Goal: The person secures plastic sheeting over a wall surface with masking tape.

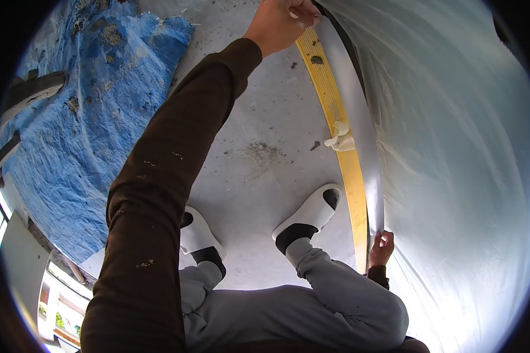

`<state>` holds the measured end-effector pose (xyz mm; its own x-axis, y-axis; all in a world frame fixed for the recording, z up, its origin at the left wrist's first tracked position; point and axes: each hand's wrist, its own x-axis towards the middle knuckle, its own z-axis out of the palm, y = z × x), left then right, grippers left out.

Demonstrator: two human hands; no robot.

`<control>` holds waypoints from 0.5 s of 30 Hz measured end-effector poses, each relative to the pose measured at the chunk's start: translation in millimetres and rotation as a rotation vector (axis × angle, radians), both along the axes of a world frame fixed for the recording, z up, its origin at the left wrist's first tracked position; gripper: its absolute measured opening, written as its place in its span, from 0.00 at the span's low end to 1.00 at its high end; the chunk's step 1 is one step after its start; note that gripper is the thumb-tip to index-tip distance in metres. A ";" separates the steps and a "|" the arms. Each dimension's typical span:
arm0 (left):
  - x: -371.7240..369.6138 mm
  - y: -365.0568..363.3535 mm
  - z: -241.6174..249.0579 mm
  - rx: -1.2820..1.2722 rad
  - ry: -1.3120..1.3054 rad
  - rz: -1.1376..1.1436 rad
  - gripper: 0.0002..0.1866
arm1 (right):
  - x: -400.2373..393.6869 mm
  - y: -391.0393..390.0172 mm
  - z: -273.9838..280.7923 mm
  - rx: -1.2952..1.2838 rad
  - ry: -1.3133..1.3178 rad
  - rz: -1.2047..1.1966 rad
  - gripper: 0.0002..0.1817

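Note:
A long silvery-grey strip (359,112), smooth like tape, runs between my two hands along the foot of a plastic sheet. At the top of the view my left hand (281,25) is closed in a pinch at the strip's far end. Lower right, my right hand (381,250) pinches the near end between thumb and fingertips. Beside the strip lies a ridged yellow edging band (350,182) on the floor, with dirt on its far part. A crumpled off-white scrap (340,140) rests on the yellow band, about midway between the hands.
Translucent plastic sheeting (447,153) hangs along the right side. A dusty blue tarp (94,117) covers the left, with wooden pieces (35,94) at its edge. Grey floor (253,117) with dirt specks lies between. My feet in pale slip-on shoes (315,209) are below.

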<state>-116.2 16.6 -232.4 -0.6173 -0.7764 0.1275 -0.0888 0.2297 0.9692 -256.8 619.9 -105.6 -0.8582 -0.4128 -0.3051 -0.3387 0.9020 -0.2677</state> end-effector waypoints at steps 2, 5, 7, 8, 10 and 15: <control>-6.6 -1.3 -2.5 0.054 0.026 0.029 0.06 | -2.8 -7.2 -3.2 0.026 0.030 0.020 0.06; -11.7 1.1 -0.7 0.149 0.028 0.084 0.07 | -0.1 -17.0 -8.7 0.026 0.025 0.028 0.07; -14.4 -0.2 1.4 0.191 0.006 0.112 0.07 | -0.8 -16.9 -12.5 0.042 0.020 0.049 0.07; -16.5 -1.6 1.5 0.194 -0.006 0.122 0.07 | 0.5 -18.4 -14.4 0.045 0.023 0.040 0.07; -20.5 -2.2 -3.3 0.202 -0.017 0.130 0.07 | 4.2 -26.3 -15.0 0.060 0.019 0.020 0.08; -32.4 -3.0 -17.4 0.235 0.014 0.179 0.06 | 1.3 -22.0 -23.2 0.054 -0.021 -0.018 0.09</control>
<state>-148.6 13.6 -249.8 -0.4674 -0.8819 -0.0607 -0.0934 -0.0190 0.9954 -255.5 597.9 -128.8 -0.8586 -0.3794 -0.3449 -0.3167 0.9214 -0.2252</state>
